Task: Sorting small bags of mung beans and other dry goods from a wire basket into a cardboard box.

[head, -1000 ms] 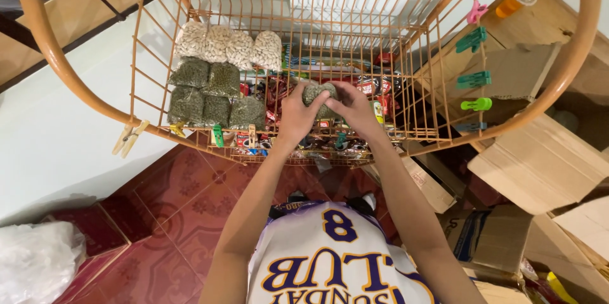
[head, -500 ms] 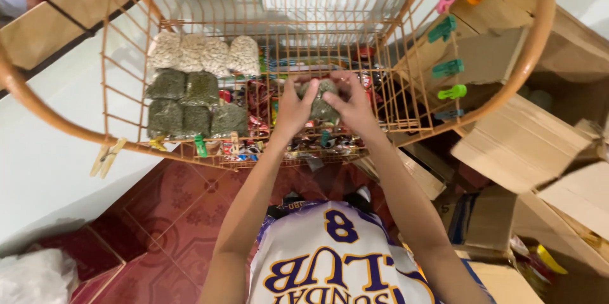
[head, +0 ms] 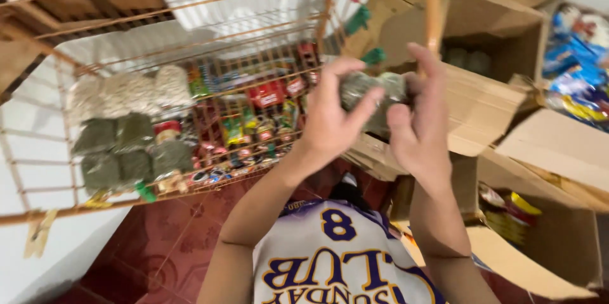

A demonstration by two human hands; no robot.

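Left hand (head: 333, 114) and right hand (head: 422, 114) raised together — both pinching a greenish packet (head: 371, 88).

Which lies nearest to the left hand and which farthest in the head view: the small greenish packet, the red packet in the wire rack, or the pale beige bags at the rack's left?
1. Small greenish packet: pinched by the left hand and the right hand.
2. Red packet: mid-rack, left of the hand.
3. Pale beige bags: far left of the orange wire rack.
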